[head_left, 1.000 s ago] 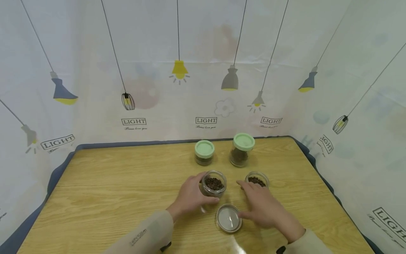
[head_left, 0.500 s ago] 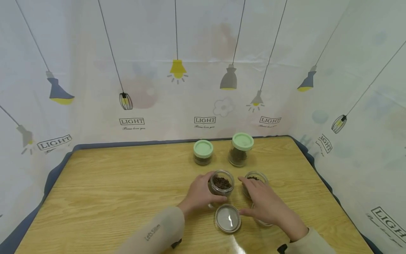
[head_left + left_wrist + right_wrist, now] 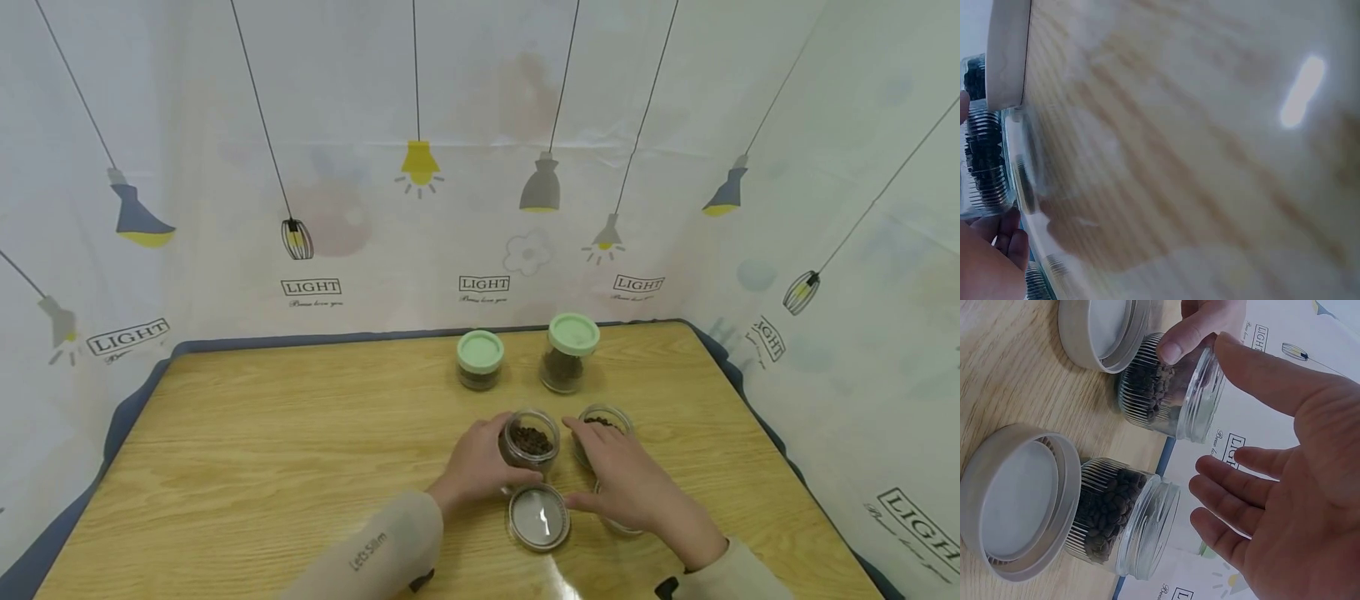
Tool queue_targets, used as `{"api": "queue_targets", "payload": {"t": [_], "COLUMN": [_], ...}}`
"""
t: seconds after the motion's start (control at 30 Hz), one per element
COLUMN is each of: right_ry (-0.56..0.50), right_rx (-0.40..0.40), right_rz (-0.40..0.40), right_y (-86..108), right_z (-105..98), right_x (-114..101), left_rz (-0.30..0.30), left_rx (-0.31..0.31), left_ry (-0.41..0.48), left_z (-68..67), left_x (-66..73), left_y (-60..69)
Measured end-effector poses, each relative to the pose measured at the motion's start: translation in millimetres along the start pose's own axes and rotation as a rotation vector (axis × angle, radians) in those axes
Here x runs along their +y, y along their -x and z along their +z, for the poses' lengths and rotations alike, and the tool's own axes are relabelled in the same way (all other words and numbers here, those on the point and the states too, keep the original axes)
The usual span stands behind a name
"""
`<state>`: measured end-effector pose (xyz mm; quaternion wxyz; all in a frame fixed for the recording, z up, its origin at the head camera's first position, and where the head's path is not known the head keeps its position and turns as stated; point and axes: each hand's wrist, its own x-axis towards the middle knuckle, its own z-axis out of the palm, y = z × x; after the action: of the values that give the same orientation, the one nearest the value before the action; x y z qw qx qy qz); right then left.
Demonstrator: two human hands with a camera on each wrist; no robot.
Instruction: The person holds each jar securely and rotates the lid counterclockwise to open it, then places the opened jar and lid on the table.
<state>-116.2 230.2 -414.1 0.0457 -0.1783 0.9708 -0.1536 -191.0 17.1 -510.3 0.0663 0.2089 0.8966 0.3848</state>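
My left hand (image 3: 480,467) grips a lidless ribbed glass jar (image 3: 531,442) partly filled with dark brown beans, standing upright. In the right wrist view, its thumb lies across this jar (image 3: 1147,394). A similar lidless jar (image 3: 604,417) of beans stands to the right, partly covered by my right hand (image 3: 622,479) in the head view. That hand has its fingers spread and holds nothing; the right wrist view shows it apart from both jars. A pale lid (image 3: 539,517) lies underside up before the left jar. Another lid (image 3: 1022,500) sits before the right jar, mostly hidden by the hand in the head view.
Farther back on the wooden table (image 3: 300,433) stand a short jar (image 3: 480,360) and a taller jar (image 3: 568,353), both with green lids and dark contents. A white curtain (image 3: 375,208) printed with lamps hangs behind the table and along its sides.
My left hand has moved the jar to the right and slightly nearer, closer to the second jar. My right hand has shifted a little, and the lid behind it now partly shows.
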Motion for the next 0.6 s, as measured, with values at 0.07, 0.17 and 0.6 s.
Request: {"api": "queue_targets", "payload": {"t": [0.07,0.17,0.6], "right_ry": [-0.007,-0.018,-0.049], "right_rx": [-0.007,-0.019,-0.064], "right_rz": [0.001,0.005,0.016], "right_y": [-0.4,-1.3,-4.7], "right_z": [0.3,1.0,2.2], "right_x": [0.0,-0.1,-4.0], "left_rz": [-0.003,-0.002,0.033], "left_rx": [-0.003,-0.008,-0.050], "left_ry": [-0.002,0.003,0.025], "left_z": [0.9,1.1,-1.9], "left_x": [-0.7,-1.7,1.5], "left_y": [0.3,0.9,2.9]}}
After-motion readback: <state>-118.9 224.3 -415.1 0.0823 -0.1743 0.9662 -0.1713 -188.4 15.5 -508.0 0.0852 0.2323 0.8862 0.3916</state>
